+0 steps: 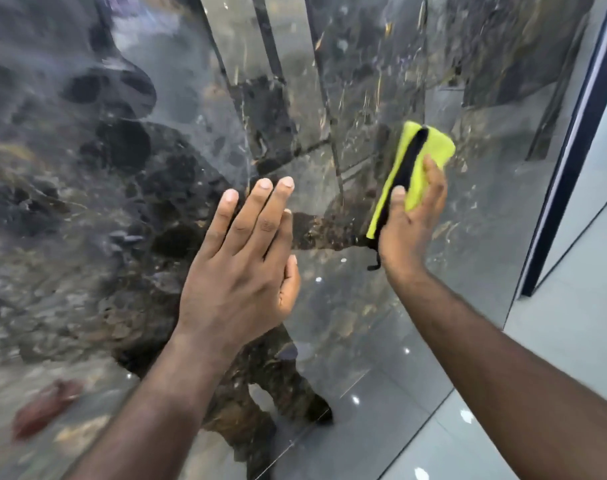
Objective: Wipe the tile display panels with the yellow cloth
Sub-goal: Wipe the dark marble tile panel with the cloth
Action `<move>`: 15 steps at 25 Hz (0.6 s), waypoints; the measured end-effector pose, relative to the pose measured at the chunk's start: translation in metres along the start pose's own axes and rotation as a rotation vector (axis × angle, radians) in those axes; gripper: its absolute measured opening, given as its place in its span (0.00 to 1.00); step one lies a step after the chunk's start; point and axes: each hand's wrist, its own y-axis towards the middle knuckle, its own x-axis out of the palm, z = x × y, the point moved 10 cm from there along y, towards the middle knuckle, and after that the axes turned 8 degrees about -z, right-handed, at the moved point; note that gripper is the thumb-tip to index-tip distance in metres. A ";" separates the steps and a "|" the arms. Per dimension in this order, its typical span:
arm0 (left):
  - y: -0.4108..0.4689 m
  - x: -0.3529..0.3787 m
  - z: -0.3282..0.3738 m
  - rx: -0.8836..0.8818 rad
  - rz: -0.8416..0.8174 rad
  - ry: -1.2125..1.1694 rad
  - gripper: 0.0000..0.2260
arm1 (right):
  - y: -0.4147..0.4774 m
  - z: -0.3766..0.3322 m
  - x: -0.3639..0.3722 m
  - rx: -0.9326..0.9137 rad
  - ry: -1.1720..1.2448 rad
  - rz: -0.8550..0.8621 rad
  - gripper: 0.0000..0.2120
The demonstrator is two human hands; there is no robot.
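Note:
A glossy dark marble tile display panel (87, 188) fills the left and middle of the head view, with a second dark panel (468, 237) angled to its right. My left hand (246, 258) lies flat with straight fingers against the edge of the left panel. My right hand (411, 220) grips a folded yellow cloth (430, 150) with a black band and presses it on the right panel. A black loop hangs from the cloth below my wrist.
A dark frame edge (569, 161) bounds the right panel. Pale grey floor tiles (572, 341) lie to the right and below. Reflections of legs and ceiling lights show in the glossy surfaces.

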 end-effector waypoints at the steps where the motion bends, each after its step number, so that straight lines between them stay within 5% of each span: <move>1: -0.001 0.005 0.007 0.035 -0.005 0.027 0.24 | -0.005 0.035 -0.009 0.214 0.075 0.083 0.26; 3: -0.006 0.016 0.022 0.147 -0.028 0.102 0.26 | -0.037 0.058 -0.008 0.326 0.088 0.084 0.28; 6: -0.012 0.030 0.036 0.294 -0.078 0.199 0.30 | -0.076 0.055 0.004 0.066 0.066 -0.106 0.29; 10: -0.013 0.039 0.038 0.294 -0.134 0.219 0.30 | -0.101 0.142 -0.009 0.539 0.179 0.030 0.28; 13: -0.011 0.037 0.038 0.275 -0.142 0.205 0.30 | -0.094 0.113 -0.011 0.263 0.129 -0.006 0.30; 15: -0.010 0.037 0.039 0.263 -0.156 0.182 0.29 | -0.110 0.135 -0.010 0.330 0.069 0.011 0.29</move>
